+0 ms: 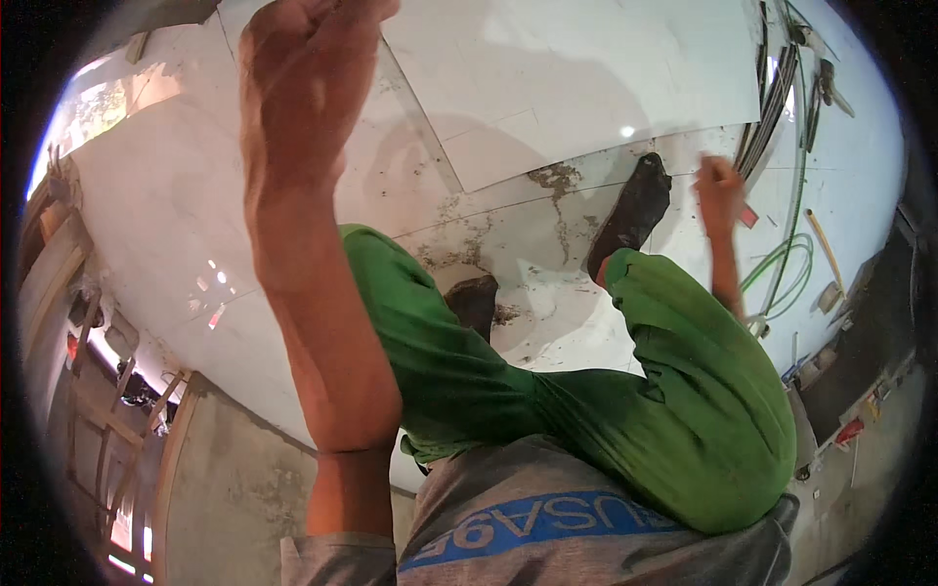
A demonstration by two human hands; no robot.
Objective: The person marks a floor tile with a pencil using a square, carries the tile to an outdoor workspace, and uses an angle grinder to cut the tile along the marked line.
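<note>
My left hand (311,93) is raised close in front of me at the upper left. Its fingers look curled together, but the top edge cuts them off, and whatever they may hold is hidden. Farther off on the right, beyond my knee, my right hand (720,193) is closed in a fist above the white floor. What it holds, if anything, does not show. Just beside it lies a small red piece (748,216). A large white sheet (586,78) lies flat on the floor ahead of my feet, its near corner pointing between my legs.
Dark thin rods (770,112) lie beyond my right hand, with a green hose (782,273) coiled nearer. A yellow stick (824,249) and pliers-like tool (833,88) are at the right. Wooden frames (107,430) lean at the left. My dark-socked foot (633,210) rests near the sheet.
</note>
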